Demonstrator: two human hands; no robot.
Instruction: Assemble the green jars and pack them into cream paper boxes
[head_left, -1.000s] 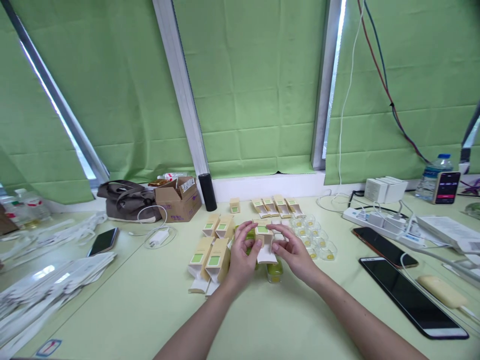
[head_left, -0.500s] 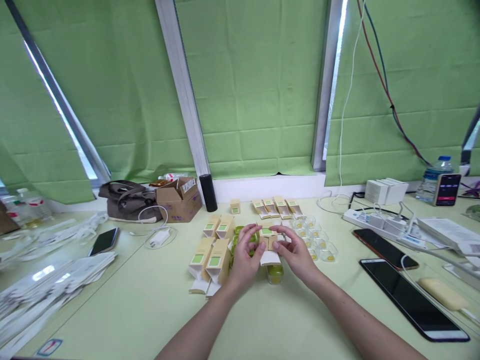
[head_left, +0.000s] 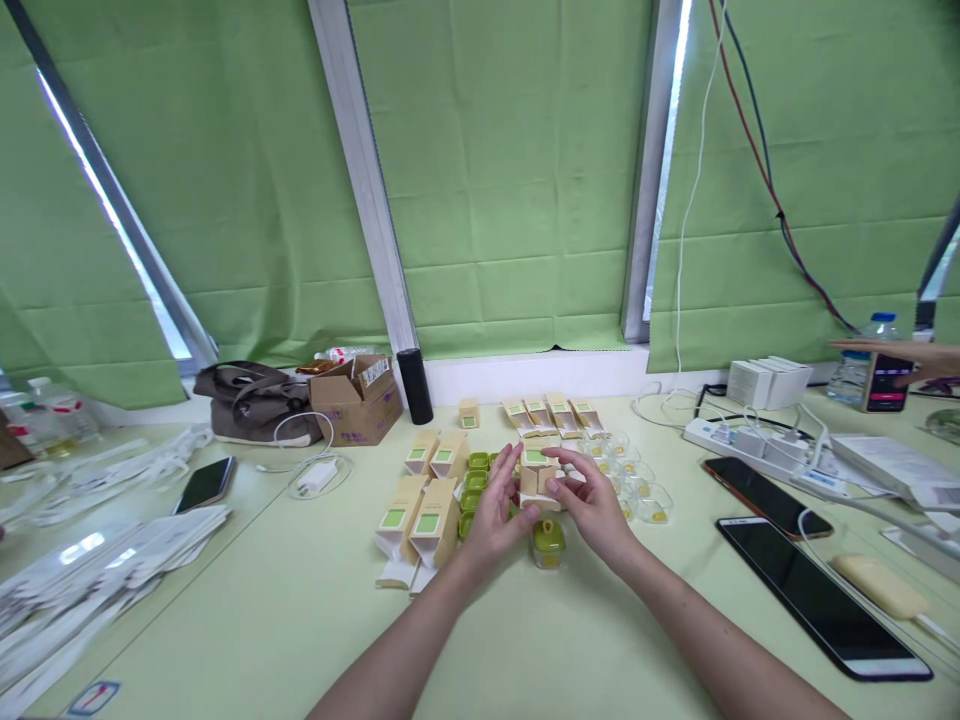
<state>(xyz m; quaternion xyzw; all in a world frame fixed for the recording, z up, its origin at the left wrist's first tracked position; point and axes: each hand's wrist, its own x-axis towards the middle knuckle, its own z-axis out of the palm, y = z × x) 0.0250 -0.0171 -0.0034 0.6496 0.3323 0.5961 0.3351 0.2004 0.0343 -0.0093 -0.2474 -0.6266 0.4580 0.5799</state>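
My right hand (head_left: 596, 500) grips a small beige carton (head_left: 535, 474) with a green label, its thumb on the front flaps. My left hand (head_left: 495, 515) is beside the carton's left side, fingers stretched and thumb apart; whether it touches the carton is hard to tell. Just in front of the carton is a small clear container with a green lid (head_left: 548, 540). Several green lids (head_left: 474, 482) lie behind my left hand. Clear small cups (head_left: 637, 478) with something yellow inside stand beyond my right hand. Beige cartons with open flaps (head_left: 435, 515) stand at the left.
More open cartons (head_left: 559, 414) and one single carton (head_left: 469, 412) are at the back. A cardboard box (head_left: 360, 405) and a black cylinder (head_left: 415, 386) stand near the wall. Phones (head_left: 821, 600) and a power strip (head_left: 742, 440) lie right. Another person's hand (head_left: 926, 353) reaches in.
My left hand has loosened, its fingers straightening beside the carton. The front flap has folded up, showing more of the green-lidded container. Another person's hand has appeared at the right.
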